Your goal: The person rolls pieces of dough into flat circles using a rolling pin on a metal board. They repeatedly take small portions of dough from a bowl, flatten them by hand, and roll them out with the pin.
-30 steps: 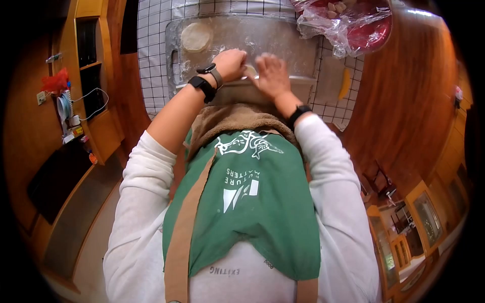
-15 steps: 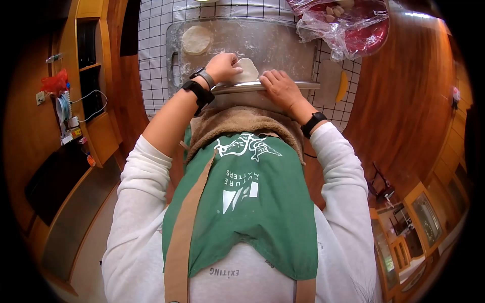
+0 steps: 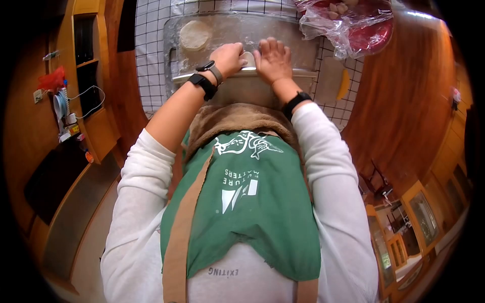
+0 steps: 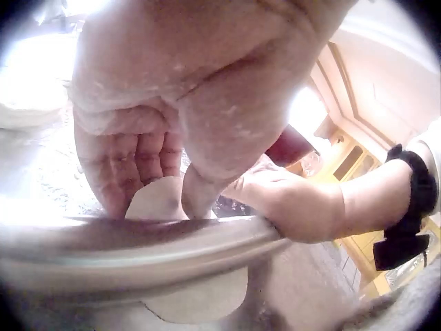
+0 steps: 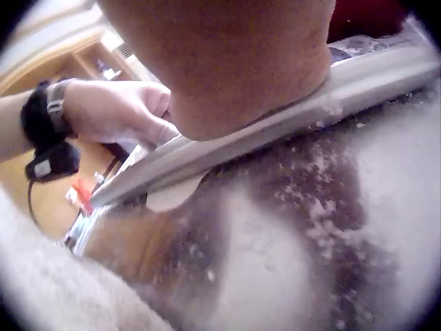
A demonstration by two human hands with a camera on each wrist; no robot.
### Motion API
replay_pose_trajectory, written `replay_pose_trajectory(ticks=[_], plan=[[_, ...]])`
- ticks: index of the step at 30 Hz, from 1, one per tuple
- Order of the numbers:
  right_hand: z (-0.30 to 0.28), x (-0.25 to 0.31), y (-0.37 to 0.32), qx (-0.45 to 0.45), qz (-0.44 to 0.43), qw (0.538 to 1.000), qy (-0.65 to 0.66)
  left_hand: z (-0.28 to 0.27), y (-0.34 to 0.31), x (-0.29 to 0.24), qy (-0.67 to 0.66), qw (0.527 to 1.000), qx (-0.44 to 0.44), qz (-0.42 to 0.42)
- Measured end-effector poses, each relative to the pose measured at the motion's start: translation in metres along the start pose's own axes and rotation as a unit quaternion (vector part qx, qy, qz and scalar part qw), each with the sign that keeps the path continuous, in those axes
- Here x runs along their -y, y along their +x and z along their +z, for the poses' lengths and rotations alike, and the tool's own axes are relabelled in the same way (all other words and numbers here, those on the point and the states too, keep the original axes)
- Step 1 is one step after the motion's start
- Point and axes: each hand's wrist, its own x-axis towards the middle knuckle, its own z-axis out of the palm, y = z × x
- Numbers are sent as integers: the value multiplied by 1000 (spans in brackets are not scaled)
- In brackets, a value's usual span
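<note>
A small flat dough wrapper (image 3: 247,59) lies on the floured metal board (image 3: 298,38). Thumb and fingers of my left hand (image 3: 226,59) pinch its far edge, with the thumb on top in the left wrist view. Across the dough lies a silvery rolling pin (image 4: 138,255); part of the wrapper shows on its near side in both wrist views. The heel of my right hand (image 3: 274,61) presses down on the pin, its fingers stretched forward over the board. A stack of round wrappers (image 3: 195,35) sits at the board's far left.
At the back right stands a red bowl (image 3: 376,38) with pale lumps inside, partly covered by clear plastic wrap (image 3: 323,30). A yellow curved thing (image 3: 343,84) lies right of the board on the checked tablecloth (image 3: 151,60). A brown fleece cloth (image 3: 237,113) hangs at the near edge.
The rolling pin came back toward my body half a second ago, uncovering more dough, and has rolled forward again. My right hand's fingers went from curled over the pin to stretched out.
</note>
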Motion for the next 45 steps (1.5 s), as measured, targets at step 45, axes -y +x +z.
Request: replay_pose_trajectory(ticks=[45], plan=[[3,1,-13,-39,-20,999,-22,4,6,7,-27,1000,-9,6]])
